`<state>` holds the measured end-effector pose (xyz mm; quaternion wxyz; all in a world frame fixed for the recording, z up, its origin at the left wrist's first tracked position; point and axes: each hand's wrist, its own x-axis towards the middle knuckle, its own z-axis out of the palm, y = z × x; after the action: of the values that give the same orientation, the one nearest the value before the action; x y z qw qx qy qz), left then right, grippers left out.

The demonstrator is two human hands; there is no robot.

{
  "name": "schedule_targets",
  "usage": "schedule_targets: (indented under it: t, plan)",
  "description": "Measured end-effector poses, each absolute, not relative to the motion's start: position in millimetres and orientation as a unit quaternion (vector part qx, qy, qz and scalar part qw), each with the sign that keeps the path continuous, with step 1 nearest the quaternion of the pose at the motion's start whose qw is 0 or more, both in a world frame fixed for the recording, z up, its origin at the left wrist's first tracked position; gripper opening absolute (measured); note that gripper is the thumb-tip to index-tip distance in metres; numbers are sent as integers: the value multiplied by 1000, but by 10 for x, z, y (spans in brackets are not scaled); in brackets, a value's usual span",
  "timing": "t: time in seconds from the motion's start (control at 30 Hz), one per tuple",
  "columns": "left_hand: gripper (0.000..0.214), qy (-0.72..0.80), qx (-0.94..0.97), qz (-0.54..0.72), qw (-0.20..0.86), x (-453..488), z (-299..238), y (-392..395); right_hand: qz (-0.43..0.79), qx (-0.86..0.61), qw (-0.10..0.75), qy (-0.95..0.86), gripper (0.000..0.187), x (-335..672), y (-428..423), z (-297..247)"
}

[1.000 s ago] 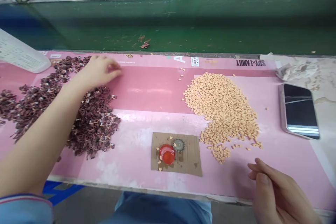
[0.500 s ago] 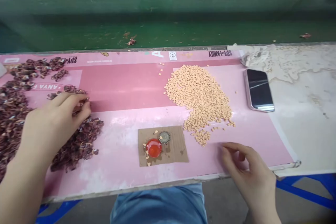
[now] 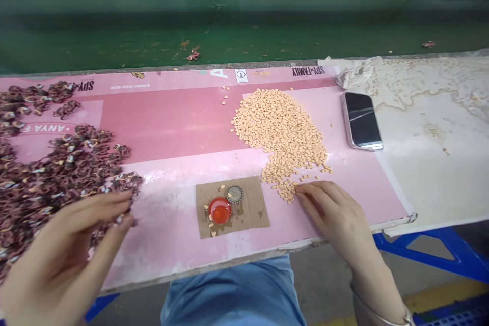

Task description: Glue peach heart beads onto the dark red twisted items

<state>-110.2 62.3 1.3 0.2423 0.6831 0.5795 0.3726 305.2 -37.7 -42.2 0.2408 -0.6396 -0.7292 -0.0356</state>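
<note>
My left hand [image 3: 63,249] is over the front of a pile of dark reddish, twisted little pieces [image 3: 76,163] with pale bands. Its thumb and fingers are apart, with pile pieces visible between and behind the tips. My right hand [image 3: 338,216] rests by the lower tip of a heap of small beige, heart-like pieces [image 3: 278,127]. Its thumb and forefinger come together at the heap's edge; what lies between them is hidden. Between the hands, a cardboard square [image 3: 252,204] bears a small red dish [image 3: 220,210], a crimped metal bottle cap [image 3: 234,194] and several beige bits.
A phone [image 3: 362,121] lies right of the beige heap, with crumpled paper [image 3: 355,74] behind it. A pink printed sheet [image 3: 171,127] covers the tabletop. Beyond runs a green trough [image 3: 267,20] with a few dark scraps. My lap in blue cloth [image 3: 233,295] is below the front edge.
My left hand has drawn back toward me from the pile, its fingers parting. My right hand has moved forward and left to the beige heap. The view has shifted slightly.
</note>
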Motion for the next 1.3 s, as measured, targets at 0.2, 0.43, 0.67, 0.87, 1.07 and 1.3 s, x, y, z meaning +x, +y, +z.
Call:
schedule_targets:
  t: [0.2,0.43,0.67,0.87,1.07,1.3]
  plan:
    - [24,589,615,355,386,-468,177,-17,11,-631,258,-731,16,2909,-257,-240]
    - [32,356,623,287,635,-72,162,-2,184,-431,422,-776,19,2011,-243,207]
    - [25,369,523,374,671,-43,62,-59,215,-412,420,-779,16,1907,-227,144]
    - [14,394,629,423,521,-56,35,-45,161,-454,435,-761,8,1861,-247,91]
    - [25,418,746,395,336,-112,4,-78,66,-483,378,-787,10,1789,-259,54]
    - [30,443,773,363,273,-234,-23,-82,34,-524,352,-775,16,1904,-83,42]
